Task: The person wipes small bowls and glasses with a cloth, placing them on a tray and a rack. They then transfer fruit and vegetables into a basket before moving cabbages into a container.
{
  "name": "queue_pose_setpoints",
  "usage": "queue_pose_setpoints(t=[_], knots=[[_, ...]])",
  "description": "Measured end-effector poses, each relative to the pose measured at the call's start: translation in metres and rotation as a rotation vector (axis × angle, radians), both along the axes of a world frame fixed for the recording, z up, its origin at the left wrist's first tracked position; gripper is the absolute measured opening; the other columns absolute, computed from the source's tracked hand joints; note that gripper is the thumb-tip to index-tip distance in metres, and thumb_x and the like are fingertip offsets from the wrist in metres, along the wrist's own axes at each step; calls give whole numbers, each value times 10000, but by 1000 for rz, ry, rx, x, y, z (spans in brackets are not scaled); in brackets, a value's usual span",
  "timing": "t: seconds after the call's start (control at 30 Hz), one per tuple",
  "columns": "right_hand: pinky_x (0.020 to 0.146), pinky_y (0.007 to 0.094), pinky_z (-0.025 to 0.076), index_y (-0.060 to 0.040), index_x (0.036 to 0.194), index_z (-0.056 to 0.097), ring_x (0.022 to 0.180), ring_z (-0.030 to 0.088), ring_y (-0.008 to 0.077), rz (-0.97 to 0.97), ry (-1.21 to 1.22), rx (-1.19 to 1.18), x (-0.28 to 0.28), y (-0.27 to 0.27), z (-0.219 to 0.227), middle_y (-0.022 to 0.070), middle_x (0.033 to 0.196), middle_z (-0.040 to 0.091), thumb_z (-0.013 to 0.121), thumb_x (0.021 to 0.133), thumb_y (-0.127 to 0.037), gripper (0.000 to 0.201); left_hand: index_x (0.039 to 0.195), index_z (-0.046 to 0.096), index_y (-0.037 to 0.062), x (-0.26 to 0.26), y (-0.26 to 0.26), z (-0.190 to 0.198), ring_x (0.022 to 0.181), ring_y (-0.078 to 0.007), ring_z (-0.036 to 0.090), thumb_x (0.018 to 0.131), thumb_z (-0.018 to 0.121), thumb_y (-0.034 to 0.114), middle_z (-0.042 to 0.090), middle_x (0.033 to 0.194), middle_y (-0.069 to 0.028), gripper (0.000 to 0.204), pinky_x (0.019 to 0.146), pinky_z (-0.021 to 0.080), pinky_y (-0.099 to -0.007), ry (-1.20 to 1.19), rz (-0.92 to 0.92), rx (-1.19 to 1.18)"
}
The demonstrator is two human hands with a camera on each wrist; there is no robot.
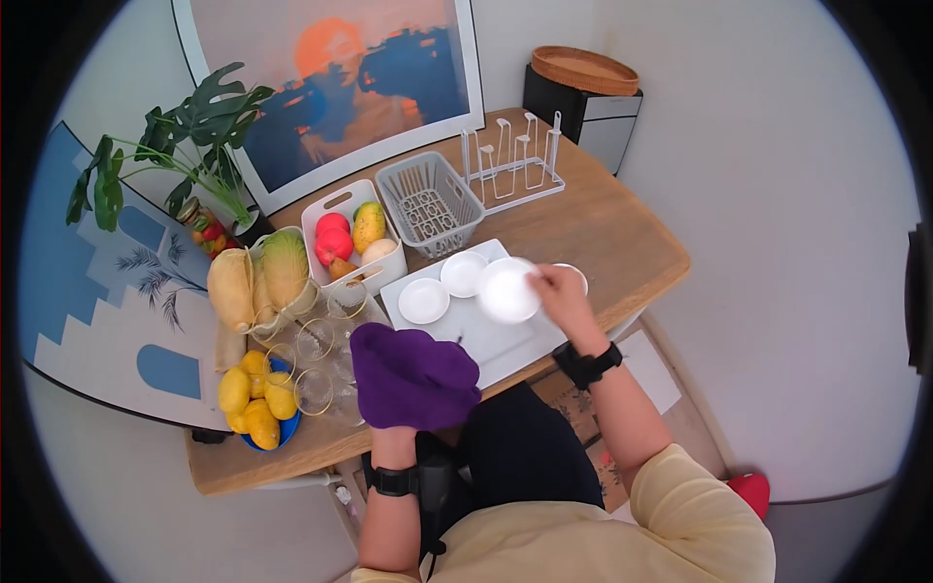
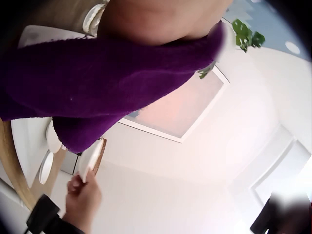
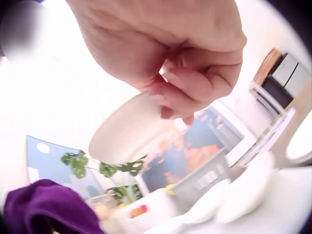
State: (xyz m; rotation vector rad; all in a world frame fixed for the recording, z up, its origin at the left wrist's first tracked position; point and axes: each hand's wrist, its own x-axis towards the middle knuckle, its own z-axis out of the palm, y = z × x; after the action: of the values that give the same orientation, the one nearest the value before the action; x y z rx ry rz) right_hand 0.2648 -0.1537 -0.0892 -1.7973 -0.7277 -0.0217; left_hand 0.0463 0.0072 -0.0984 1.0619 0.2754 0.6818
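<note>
In the head view my right hand [image 1: 567, 299] pinches a small white dish [image 1: 507, 291] by its edge, motion-blurred above the white tray [image 1: 515, 348]. The right wrist view has this dish [image 3: 127, 130] tilted, with thumb and fingers at its rim. A purple cloth [image 1: 413, 379] covers most of my left hand [image 2: 156, 22], whose fingers are hidden beneath it; I cannot tell how they lie. Two more small dishes, a nearer one [image 1: 424, 301] and a farther one [image 1: 464, 274], sit on the tray's left part. Another white dish [image 1: 575, 276] shows partly behind my right hand.
Several gold-rimmed glasses [image 1: 314, 392] stand left of the cloth, near yellow fruit [image 1: 260, 425] in a blue bowl [image 1: 293, 424]. Behind the tray are a white bin [image 1: 384, 270] of produce, a grey basket [image 1: 461, 233] and a white cup rack [image 1: 520, 199]. A potted plant [image 1: 209, 112] stands back left.
</note>
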Motion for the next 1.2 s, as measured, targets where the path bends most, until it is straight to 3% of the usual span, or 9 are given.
queue_pose_setpoints(t=[0.1,0.17,0.2,0.8,0.9,0.93,1.0,1.07,1.2], knots=[[565,381,447,38,803,622,614,588,355,-345,-14,-92,39,-32,-19,234,667,576,574,777,-146,192,1165,416,70,4,3,-1,999,-232,528,938,366,265,554,1065,-98,303,898,423,-359,-34,-20,-73],[575,391,449,38,800,623,630,588,365,-421,-41,-155,55,-47,-35,236,673,577,574,775,-150,196,1133,437,77,7,4,-9,990,-232,535,900,432,273,569,1052,-89,305,896,415,-356,-139,-79,-318],[585,402,452,38,798,625,646,589,376,-492,-63,-218,58,-52,-38,237,679,579,574,772,-154,200,1133,437,77,8,4,-8,990,-232,535,900,432,273,569,1052,-89,305,896,415,-356,-140,-80,-319],[672,424,484,-33,812,668,746,614,348,-535,41,-547,62,-54,-64,182,771,634,588,788,-270,250,1084,476,77,-1,1,0,973,-239,541,840,517,274,583,1012,-82,316,892,407,-358,284,274,849],[686,431,482,-36,845,647,777,610,354,-649,-116,-443,33,-37,-17,185,802,631,592,791,-302,276,1076,483,77,1,-1,3,970,-240,542,830,531,274,585,1005,-80,319,892,406,-358,358,340,1046],[686,431,482,-36,845,647,777,610,354,-646,-115,-443,26,-27,-10,185,802,631,592,791,-302,276,1073,485,77,1,-2,4,969,-241,543,827,535,274,586,1003,-80,320,892,405,-358,385,358,1112],[703,432,481,-34,855,626,805,605,356,-318,-88,-498,16,-8,-2,186,822,630,583,802,-300,275,1068,489,77,1,-3,6,967,-242,543,820,545,274,588,999,-79,321,891,405,-359,439,387,1245],[711,430,480,-23,846,623,806,602,359,-271,-78,-566,16,8,-9,193,814,629,582,797,-269,254,1062,494,77,1,-4,9,966,-242,544,814,554,275,589,994,-78,323,891,404,-359,485,420,1379],[730,438,477,5,853,612,807,597,369,-135,-134,-557,41,20,-46,222,809,621,597,759,-188,215,985,543,80,0,-8,15,936,-255,547,718,644,269,599,937,-72,342,881,394,-367,467,470,1188]])
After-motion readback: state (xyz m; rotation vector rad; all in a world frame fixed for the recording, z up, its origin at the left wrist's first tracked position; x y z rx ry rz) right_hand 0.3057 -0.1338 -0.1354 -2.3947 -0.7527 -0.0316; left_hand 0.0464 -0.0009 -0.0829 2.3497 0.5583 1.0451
